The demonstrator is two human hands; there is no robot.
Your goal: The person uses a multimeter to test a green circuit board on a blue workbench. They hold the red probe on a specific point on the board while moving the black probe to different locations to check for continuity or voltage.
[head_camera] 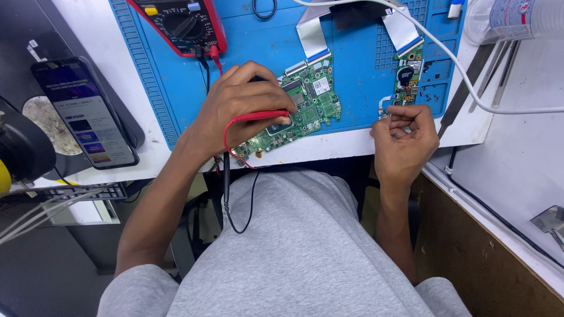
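My left hand (238, 104) grips a red test probe (258, 115) and rests on a green circuit board (311, 100) lying on a blue work mat (352, 64). Red and black leads (225, 176) run from the hand toward a red multimeter (179, 23) at the mat's top left. My right hand (404, 136) is curled at the mat's front edge, pinching a small part I cannot identify, just below a narrow daughter board (406, 79). Flat ribbon cables (310, 35) lead up from both boards.
A lit smartphone (85, 114) lies left of the mat on the white bench. A white cable (470, 82) crosses the upper right. A clear plastic container (517, 20) stands at the top right, with metal tweezers (499, 64) below it. A keyboard (88, 191) sits under the bench edge.
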